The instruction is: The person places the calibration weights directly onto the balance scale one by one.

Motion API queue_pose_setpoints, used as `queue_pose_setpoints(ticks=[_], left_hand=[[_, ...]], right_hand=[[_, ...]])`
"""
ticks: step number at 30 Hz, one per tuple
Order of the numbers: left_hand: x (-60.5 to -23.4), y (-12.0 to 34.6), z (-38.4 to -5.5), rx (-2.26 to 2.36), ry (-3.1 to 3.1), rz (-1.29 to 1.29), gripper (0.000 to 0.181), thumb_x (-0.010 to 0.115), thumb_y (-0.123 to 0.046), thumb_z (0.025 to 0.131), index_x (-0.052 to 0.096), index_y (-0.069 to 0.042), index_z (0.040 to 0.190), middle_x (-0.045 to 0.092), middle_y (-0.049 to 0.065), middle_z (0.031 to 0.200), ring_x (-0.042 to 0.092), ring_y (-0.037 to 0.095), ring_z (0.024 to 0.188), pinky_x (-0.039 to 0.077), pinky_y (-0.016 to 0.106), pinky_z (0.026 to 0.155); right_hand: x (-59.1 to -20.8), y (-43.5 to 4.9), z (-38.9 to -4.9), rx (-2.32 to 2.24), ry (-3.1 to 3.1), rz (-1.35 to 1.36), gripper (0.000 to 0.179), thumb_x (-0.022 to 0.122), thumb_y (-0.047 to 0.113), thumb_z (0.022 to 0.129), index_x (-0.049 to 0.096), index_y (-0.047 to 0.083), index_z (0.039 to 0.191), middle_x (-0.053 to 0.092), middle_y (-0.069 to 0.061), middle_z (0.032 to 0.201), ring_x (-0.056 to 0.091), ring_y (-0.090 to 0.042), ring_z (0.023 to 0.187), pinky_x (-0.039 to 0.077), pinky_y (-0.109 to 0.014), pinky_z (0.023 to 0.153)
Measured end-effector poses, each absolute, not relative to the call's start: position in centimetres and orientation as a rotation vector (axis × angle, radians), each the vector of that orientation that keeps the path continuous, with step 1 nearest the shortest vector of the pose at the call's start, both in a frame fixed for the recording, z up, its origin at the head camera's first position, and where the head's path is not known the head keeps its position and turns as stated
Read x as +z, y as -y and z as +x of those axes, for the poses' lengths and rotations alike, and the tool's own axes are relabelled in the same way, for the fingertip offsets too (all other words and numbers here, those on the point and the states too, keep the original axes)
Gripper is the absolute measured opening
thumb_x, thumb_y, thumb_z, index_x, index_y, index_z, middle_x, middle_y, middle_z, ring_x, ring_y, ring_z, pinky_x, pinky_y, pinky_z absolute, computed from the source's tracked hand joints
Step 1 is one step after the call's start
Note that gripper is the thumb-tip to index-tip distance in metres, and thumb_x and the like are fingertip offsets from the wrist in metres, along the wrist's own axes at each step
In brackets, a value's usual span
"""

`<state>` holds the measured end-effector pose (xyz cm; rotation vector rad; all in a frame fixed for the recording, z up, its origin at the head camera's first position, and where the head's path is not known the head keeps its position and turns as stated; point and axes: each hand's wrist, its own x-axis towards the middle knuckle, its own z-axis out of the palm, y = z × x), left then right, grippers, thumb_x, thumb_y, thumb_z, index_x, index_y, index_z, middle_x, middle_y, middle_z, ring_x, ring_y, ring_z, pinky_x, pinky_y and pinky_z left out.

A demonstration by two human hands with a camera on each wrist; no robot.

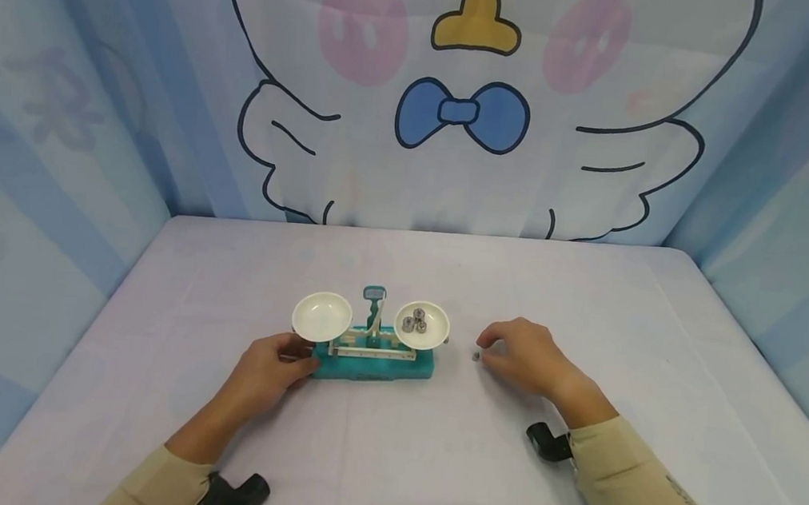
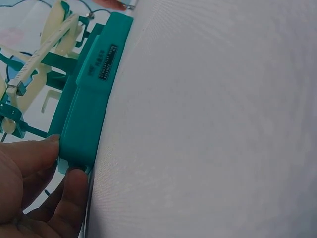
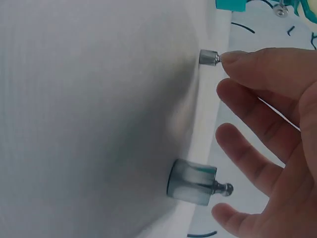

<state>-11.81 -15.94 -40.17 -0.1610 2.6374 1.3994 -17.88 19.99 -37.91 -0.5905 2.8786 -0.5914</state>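
Observation:
A small teal balance scale (image 1: 373, 368) stands on the table, with a white pan at each side. Several metal weights (image 1: 419, 318) sit together in the right pan, while the left pan (image 1: 322, 317) holds nothing. My left hand (image 1: 265, 377) grips the left end of the teal base (image 2: 81, 134) between thumb and fingers. To the right of the scale, my right hand (image 1: 528, 360) is low over the table, its thumb tip right at the knob of a small metal weight (image 3: 210, 57). The other fingers are spread. A larger metal weight (image 3: 192, 183) stands under that hand, hidden in the head view.
A pale cloth covers the table (image 1: 386, 459). Behind it hangs a curtain (image 1: 454, 185) printed with a cartoon bird, and blue patterned cloth closes in both sides. Black wrist devices (image 1: 550, 442) stick out beside the sleeves.

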Motion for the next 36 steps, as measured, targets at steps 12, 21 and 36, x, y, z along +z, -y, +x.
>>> queue_pose_setpoints(ticks=[12,21,36], left_hand=[[-40.1,15.8,-12.0,1.403,-2.629,-0.162,0.038,0.069,-0.014,0.093,0.062,0.005,0.126,0.066,0.016,0.119,0.065,0.027,0.101,0.058,0.037,0.081],[-40.0,15.8,-11.9,1.415,-2.621,-0.176,0.038,0.069,-0.013,0.093,0.063,0.004,0.126,0.066,0.015,0.117,0.065,0.024,0.097,0.058,0.036,0.079],[-40.2,15.8,-11.9,1.41,-2.624,-0.186,0.038,0.069,-0.012,0.092,0.063,0.004,0.126,0.066,0.016,0.118,0.065,0.024,0.097,0.058,0.035,0.078]], right_hand=[[-38.2,-19.1,-18.2,-0.43,-2.94,-0.748,0.009,0.072,0.013,0.088,0.076,0.015,0.095,0.073,0.005,0.093,0.063,-0.028,0.098,0.044,-0.055,0.087],[-36.0,-18.5,-17.9,-0.652,-2.935,-0.709,0.011,0.069,0.008,0.09,0.075,0.01,0.099,0.071,0.0,0.097,0.061,-0.031,0.104,0.048,-0.053,0.093],[-31.8,-15.2,-17.6,-0.852,-2.946,-0.879,0.011,0.069,0.009,0.091,0.076,0.009,0.1,0.073,-0.002,0.104,0.06,-0.029,0.11,0.047,-0.052,0.097]])
